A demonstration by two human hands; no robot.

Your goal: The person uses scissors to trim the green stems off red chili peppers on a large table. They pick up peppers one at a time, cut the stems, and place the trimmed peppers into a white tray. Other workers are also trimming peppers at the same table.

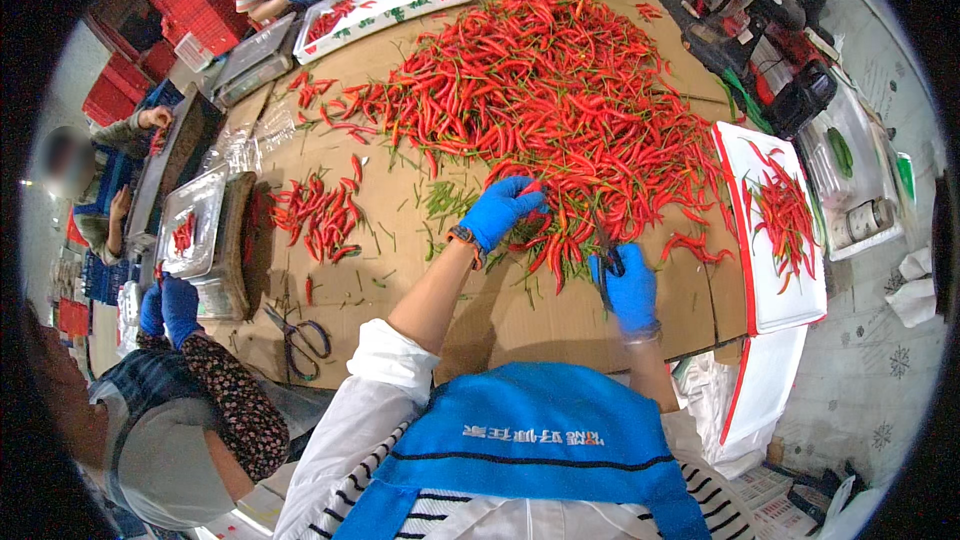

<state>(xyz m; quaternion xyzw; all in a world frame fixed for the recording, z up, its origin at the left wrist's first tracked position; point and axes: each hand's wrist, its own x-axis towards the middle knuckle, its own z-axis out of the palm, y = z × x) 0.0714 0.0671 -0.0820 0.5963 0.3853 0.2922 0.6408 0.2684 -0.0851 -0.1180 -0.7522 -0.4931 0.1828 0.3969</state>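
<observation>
My left hand [501,213], in a blue glove, has its fingers closed around red chili peppers at the near edge of a large heap of red chili peppers [540,97]. A blue glove also covers my right hand [631,288], which grips dark-handled scissors [613,264]. Their blades point up toward the heap and are hard to make out among the peppers. Between my hands, chili peppers with green stems [556,259] lie on the cardboard-covered table [570,330]. Cut green stems [452,199] are scattered left of my left hand.
A smaller chili pile [319,217] and spare scissors [298,339] lie to the left. At right, a white foam lid [780,292] carries chilies. A scale with a clear tray [196,199] stands at left. Co-workers are around the table; one's gloved hands [171,307] are near the scale.
</observation>
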